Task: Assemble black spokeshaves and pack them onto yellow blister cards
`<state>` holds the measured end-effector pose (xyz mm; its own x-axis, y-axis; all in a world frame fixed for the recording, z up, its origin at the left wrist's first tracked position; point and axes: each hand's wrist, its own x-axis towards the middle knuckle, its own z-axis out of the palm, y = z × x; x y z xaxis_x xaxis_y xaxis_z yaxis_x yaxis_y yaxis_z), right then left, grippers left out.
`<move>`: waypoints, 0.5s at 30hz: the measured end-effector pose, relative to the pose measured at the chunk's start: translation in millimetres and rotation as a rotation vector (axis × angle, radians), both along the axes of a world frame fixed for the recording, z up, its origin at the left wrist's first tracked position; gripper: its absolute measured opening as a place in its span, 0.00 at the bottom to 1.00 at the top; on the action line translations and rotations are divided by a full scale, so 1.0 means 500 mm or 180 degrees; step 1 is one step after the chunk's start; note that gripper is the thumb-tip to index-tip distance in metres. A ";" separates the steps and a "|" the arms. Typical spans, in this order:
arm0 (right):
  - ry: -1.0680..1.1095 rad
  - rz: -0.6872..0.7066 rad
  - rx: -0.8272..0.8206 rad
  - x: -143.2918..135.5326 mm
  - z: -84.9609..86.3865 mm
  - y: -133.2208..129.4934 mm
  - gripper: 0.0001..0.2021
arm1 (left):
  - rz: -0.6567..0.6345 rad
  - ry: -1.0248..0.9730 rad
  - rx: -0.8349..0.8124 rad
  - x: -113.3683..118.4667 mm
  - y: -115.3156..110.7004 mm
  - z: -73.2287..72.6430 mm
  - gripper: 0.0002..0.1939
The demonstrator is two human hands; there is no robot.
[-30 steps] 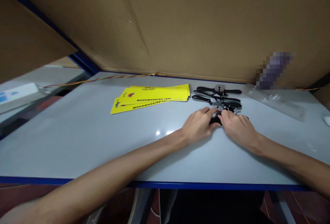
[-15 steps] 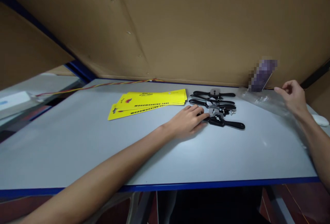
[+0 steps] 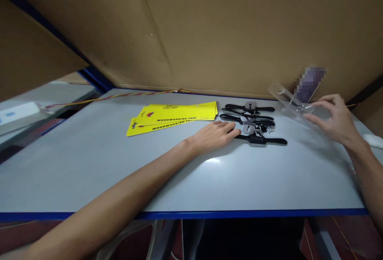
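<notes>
My left hand (image 3: 216, 133) is closed round the left handle of the nearest black spokeshave (image 3: 257, 138), which lies on the table; the handle's end is hidden under the fingers. Behind it, more black spokeshaves (image 3: 265, 109) with grey metal blades lie in a loose row. On the right, my right hand (image 3: 338, 119) pinches clear plastic packaging (image 3: 295, 106) between thumb and fingers, its far end raised off the table. Yellow printed cards (image 3: 179, 113) lie fanned in a stack to the left of the tools.
A brown board (image 3: 209, 32) rises behind the grey table (image 3: 119, 172). In front of it stands a blurred purple item (image 3: 309, 82). A twisted red and yellow wire (image 3: 125, 95) runs along the back left. A white mouse-like object (image 3: 372, 140) lies at the right edge, and a white box (image 3: 18, 118) stands far left.
My right hand has come left and taken hold of the clear plastic, lifting part of it. The nearest spokeshave has turned and shifted slightly under my left hand.
</notes>
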<state>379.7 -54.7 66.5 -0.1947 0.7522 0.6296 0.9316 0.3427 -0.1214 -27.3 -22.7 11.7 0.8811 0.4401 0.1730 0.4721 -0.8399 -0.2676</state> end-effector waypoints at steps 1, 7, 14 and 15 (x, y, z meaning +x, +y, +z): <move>0.0056 0.0248 -0.0039 -0.026 0.004 -0.009 0.22 | -0.0074 -0.0058 0.0068 0.000 -0.001 -0.001 0.12; 0.0288 0.0939 -0.0514 -0.156 -0.002 -0.053 0.25 | -0.0412 -0.0468 0.0610 -0.004 -0.008 0.006 0.14; 0.0403 0.0864 -0.1962 -0.228 -0.011 -0.105 0.29 | -0.0067 -0.1132 -0.0783 0.008 -0.045 0.013 0.13; 0.0423 0.0848 -0.2078 -0.229 -0.005 -0.111 0.31 | -0.0070 -0.1342 -0.1060 0.014 -0.053 0.015 0.13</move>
<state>265.4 -110.1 63.8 -0.3769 0.9210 0.0984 0.7896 0.3751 -0.4857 -20.5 -49.2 19.3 0.7750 0.5137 0.3681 0.4624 -0.8579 0.2240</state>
